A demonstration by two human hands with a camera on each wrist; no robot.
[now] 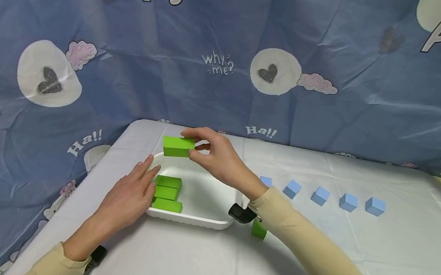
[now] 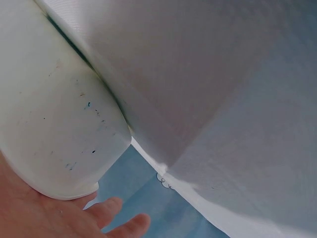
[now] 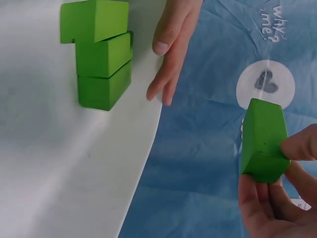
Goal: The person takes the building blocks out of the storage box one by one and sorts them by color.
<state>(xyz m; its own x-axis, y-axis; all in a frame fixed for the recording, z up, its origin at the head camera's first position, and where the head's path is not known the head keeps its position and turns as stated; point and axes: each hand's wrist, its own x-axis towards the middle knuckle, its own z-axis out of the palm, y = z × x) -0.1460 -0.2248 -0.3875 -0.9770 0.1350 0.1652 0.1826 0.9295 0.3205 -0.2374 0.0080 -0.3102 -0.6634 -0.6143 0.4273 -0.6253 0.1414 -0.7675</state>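
My right hand (image 1: 218, 156) pinches a green block (image 1: 178, 147) between thumb and fingers, raised above the far left part of a white tray (image 1: 201, 222). In the right wrist view the same block (image 3: 264, 139) is held at one end. Inside the tray, along its left side, lie three green blocks (image 1: 167, 193) in a row. With fingers extended, my left hand (image 1: 130, 190) rests against the tray's left rim. The left wrist view shows that hand (image 2: 64, 218) by the tray's outer wall (image 2: 64, 114); its fingertips are partly hidden there.
Another green block (image 1: 259, 229) lies right of the tray, partly hidden by the right wrist. Several light blue cubes (image 1: 320, 196) stand in a row farther right on the white-covered table (image 1: 410, 255). A blue printed cloth (image 1: 226, 96) hangs behind the table.
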